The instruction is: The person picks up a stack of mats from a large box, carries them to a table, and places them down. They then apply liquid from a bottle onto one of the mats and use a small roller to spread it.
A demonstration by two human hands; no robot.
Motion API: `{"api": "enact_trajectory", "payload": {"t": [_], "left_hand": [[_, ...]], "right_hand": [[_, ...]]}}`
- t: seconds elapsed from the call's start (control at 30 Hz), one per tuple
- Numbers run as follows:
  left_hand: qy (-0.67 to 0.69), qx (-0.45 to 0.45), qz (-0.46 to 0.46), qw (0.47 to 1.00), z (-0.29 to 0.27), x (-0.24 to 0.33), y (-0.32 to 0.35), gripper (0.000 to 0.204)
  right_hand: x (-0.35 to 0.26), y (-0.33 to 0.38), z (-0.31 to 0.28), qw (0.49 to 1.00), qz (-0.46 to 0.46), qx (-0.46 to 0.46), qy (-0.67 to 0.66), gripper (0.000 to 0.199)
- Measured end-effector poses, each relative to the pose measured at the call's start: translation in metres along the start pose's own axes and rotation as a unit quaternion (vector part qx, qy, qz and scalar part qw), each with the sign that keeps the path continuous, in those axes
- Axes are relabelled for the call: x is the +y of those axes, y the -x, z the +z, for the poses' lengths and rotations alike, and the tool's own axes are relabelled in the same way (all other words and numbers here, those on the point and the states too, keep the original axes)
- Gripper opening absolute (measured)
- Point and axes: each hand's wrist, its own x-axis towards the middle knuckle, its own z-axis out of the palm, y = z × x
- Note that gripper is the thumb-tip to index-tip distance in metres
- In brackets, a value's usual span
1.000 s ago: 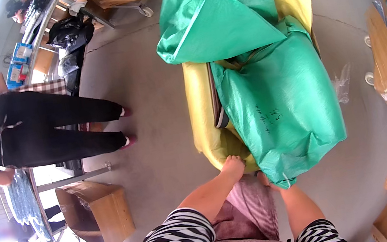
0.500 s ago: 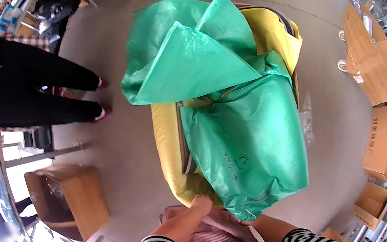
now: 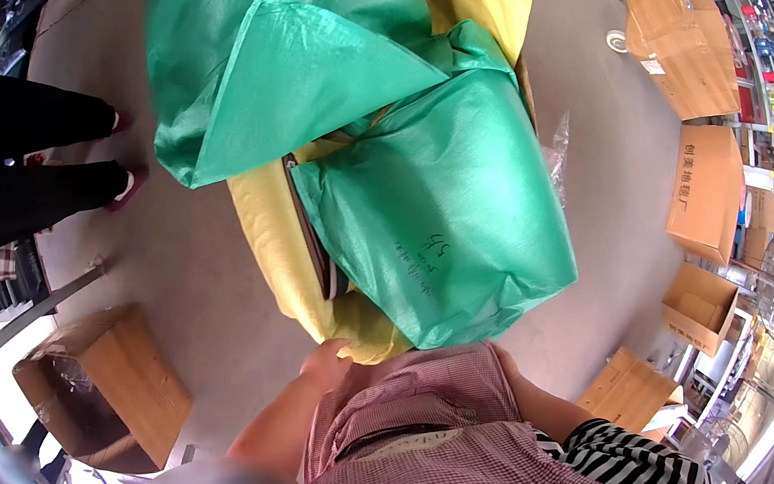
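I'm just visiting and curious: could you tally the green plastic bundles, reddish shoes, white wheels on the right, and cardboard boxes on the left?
Green bundles, upper bundle and lower bundle: 2
Reddish shoes: 2
White wheels: 2
Left-side cardboard box: 1
Total: 7

The setting is a workshop or warehouse; which of the two cannot be distinguished. A bare grey floor [image 3: 199,272] extends throughout. Cardboard cartons [image 3: 703,192] and casters [image 3: 618,41] stand at right, before crowded metal shelving [image 3: 732,355]. An open carton [image 3: 131,384] rests at left; beyond it stands a co-worker [image 3: 35,191]. Bulky green sacking [image 3: 442,203] occupies the centre.
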Motion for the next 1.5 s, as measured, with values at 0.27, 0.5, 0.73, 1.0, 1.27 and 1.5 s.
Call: {"api": "enact_trajectory", "payload": {"t": [0.27,0.5,0.73,1.0,1.27,1.5], "left_hand": [[0.225,0.08,-0.051,0.97,0.012,-0.056,-0.02,0.042],[0.25,0.138,-0.149,0.947,-0.004,-0.067,-0.014,0.044],[0.394,0.077,-0.268,0.876,0.039,-0.085,-0.049,0.047],[0.711,0.028,-0.038,0.702,0.008,0.032,-0.028,0.073],[0.624,0.129,-0.175,0.75,0.008,0.057,-0.066,0.1],[0.615,0.074,-0.097,0.779,0.009,0.048,-0.065,0.082]], "right_hand": [[-0.002,-0.052,0.031,0.992,-0.06,0.096,-0.061,0.07],[-0.066,0.023,0.073,0.987,-0.146,-0.004,-0.07,0.056],[-0.163,0.129,0.159,0.945,-0.256,-0.189,-0.078,0.044],[0.002,0.088,0.123,0.985,-0.162,-0.002,0.062,0.042],[0.059,0.01,0.094,0.918,-0.233,0.028,0.318,0.052],[0.058,0.013,0.104,0.939,-0.181,-0.004,0.294,0.055]]}}
